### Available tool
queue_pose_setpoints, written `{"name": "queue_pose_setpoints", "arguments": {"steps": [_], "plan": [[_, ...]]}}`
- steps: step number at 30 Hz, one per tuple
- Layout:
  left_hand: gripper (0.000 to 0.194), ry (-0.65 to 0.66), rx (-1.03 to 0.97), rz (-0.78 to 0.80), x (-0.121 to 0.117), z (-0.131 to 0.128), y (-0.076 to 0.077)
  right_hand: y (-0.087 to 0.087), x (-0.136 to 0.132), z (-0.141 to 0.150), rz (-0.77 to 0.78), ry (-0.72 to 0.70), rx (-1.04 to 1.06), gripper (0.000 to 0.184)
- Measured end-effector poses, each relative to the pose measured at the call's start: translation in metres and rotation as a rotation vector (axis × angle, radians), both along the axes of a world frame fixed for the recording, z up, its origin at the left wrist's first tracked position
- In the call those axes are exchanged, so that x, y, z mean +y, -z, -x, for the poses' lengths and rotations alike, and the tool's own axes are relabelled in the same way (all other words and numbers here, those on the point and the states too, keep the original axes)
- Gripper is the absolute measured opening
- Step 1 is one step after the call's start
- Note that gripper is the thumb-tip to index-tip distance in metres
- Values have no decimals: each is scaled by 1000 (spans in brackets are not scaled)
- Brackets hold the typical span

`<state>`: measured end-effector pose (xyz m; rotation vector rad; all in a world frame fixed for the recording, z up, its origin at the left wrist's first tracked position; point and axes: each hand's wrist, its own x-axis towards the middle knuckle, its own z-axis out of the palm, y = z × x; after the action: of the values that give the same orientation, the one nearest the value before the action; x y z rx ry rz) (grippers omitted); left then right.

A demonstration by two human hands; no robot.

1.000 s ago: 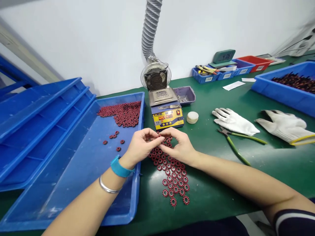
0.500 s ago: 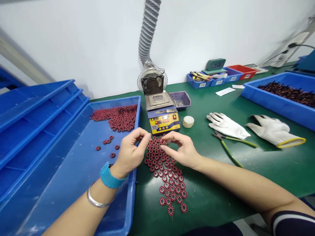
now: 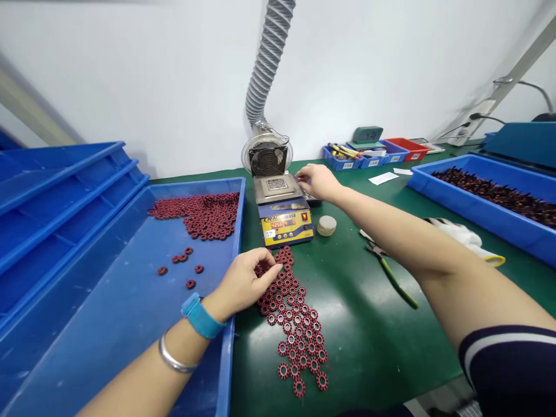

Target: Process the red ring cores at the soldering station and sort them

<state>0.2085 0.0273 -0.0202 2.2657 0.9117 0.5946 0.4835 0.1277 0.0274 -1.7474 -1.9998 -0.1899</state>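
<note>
Head view: left hand (image 3: 248, 282) just below centre toward 7 o'clock, at the red-and-black rings (image 3: 299, 331) spread on the green table (image 3: 360, 359) toward 6 o'clock; thumb and index finger curved close together, contact or a pinched ring impossible to confirm. Right hand (image 3: 320, 182) near centre toward 1 o'clock, fingers bent down at the small purple tray (image 3: 315, 202), beside the yellow-and-blue heating unit (image 3: 287, 227); fingertip gap and any held item hidden. From 7 to 10 o'clock, large blue tray (image 3: 125, 330) with more rings heaped at the far end and a few loose ones nearer. At 3 o'clock, second blue tray (image 3: 478, 207) full of dark, coppery pieces. Toward 2 o'clock, small blue bins (image 3: 347, 165), one with pen-like tools, beside a red bin (image 3: 417, 155). Changed since the earlier frame: right hand away from the rings and out to the purple tray, forearm now across part of the white gloves (image 3: 463, 234).
</note>
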Motion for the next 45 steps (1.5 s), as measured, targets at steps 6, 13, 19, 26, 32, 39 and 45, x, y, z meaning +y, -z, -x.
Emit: {"name": "queue_pose_setpoints", "arguments": {"steps": [6, 13, 19, 26, 32, 39, 45], "plan": [[21, 41, 60, 19, 1, 2, 3, -4, 13, 14, 63, -1, -202, 28], [19, 63, 70, 16, 2, 2, 4, -4, 19, 18, 49, -20, -217, 25], [22, -19, -147, 211, 1, -1, 2, -1, -22, 28, 2, -148, 495, 14], [40, -168, -542, 600, -14, -14, -1, 44, -129, 90, -4, -436, 808, 14], [35, -130, -404, 562, -7, -6, -17, 58, -140, 93, -327, -592, 487, 12], [15, -567, 382, 17, 60, 105, -50, 71, -82, 30, -321, -157, 135, 30], [16, -713, 711, 331, 76, 155, -27, 80, -67, 24, -266, -89, -84, 28]]}}
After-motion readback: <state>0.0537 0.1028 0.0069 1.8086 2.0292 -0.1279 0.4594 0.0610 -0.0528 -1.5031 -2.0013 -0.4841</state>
